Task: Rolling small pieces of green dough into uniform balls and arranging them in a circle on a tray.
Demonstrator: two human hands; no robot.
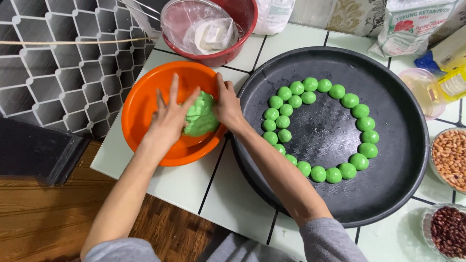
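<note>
Here, left hand [170, 116], fingers splayed, and right hand [227, 104], curled, press the soft green dough lump [201, 116], steadying it inside the round orange plastic bowl [141, 104].

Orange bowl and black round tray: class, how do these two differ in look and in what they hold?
The orange bowl is smaller and deep; the black round tray is wider and shallow. The bowl holds one lump of green dough, pressed by both hands; the tray holds many small green balls laid in a ring. Both are round and stand on the tiled counter.
</note>
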